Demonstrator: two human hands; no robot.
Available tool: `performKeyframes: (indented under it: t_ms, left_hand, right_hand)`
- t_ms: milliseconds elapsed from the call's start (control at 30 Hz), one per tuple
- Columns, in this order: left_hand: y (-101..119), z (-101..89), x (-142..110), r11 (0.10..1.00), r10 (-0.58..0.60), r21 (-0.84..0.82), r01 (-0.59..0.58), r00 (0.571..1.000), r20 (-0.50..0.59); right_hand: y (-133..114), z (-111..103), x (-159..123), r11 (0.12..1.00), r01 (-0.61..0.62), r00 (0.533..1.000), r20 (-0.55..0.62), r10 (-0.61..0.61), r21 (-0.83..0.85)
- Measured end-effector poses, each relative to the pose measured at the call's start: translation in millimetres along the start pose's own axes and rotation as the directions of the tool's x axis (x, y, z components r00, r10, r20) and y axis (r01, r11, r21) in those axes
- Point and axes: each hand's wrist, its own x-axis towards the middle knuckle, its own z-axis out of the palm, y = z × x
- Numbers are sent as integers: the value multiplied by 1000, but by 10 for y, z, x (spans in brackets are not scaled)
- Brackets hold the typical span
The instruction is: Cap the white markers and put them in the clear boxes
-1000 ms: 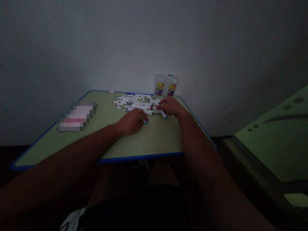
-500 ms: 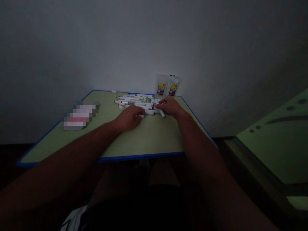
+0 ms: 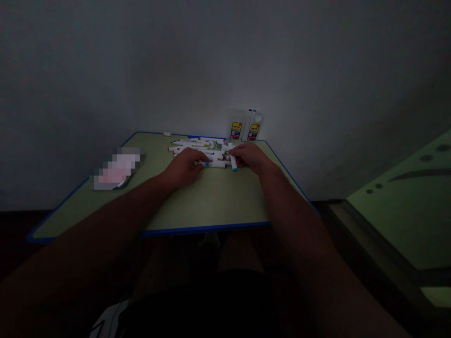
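Several white markers with coloured ends lie in a loose pile (image 3: 197, 146) toward the far side of the table (image 3: 211, 202). At the pile's near left, my left hand (image 3: 186, 166) is closed on a marker with a blue end (image 3: 206, 164); most of its barrel is hidden by my fingers. My right hand (image 3: 249, 156) pinches a white marker (image 3: 233, 162) at the pile's right side, its light-blue end pointing toward me. Another white marker (image 3: 220, 165) lies between the two hands.
Against the wall stand two clear cases (image 3: 237, 127) with yellow-and-blue labels, with two upright markers (image 3: 251, 123) there. A blurred-out flat object (image 3: 120, 168) rests on the table's left side. A small white cap-like piece (image 3: 167, 134) lies at the far edge.
My left hand has shifted slightly left and away from me with its marker. The marker in my right hand has swung to point more straight toward me, its end moving left.
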Motion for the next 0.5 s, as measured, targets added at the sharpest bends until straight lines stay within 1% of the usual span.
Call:
performKeyframes:
  t_ms: [233,367,500]
  left_hand:
    - [87,-39,-10,993,-93,-69,92,996,-12]
    - [46,-18,-13,979,-110,-175,101,993,-41]
    - [-17,13,-8,953,-176,-262,150,981,-78]
  right_hand:
    - [-25,11,-33,999,-17,1000,11,17,42]
    - [-3,14,-9,996,-9,1000,31,7,93]
    - [-8,21,-3,985,-29,999,46,22,168]
